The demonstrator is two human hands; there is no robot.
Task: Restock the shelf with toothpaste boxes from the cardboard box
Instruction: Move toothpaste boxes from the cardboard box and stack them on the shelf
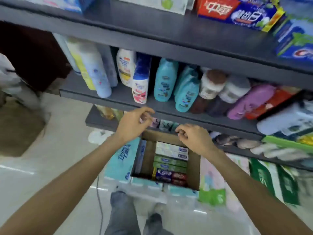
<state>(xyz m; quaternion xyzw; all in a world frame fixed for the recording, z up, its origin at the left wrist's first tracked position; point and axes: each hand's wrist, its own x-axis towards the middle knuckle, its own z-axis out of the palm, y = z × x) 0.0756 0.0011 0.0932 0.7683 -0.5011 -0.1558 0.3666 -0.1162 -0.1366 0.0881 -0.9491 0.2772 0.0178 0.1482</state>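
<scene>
While both hands hover at frame centre, we see left hand (135, 122) and right hand (193, 138) loosely curled, holding nothing; toothpaste boxes (171, 162) sit in cardboard box (194, 168) just below, shelf (194, 114) behind.

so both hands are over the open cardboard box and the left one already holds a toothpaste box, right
Not quite. In the head view both hands are above the open cardboard box, but the left hand holds nothing: its fingers are loosely curled and empty, as are the right hand's. The toothpaste boxes lie in the cardboard box.
</scene>
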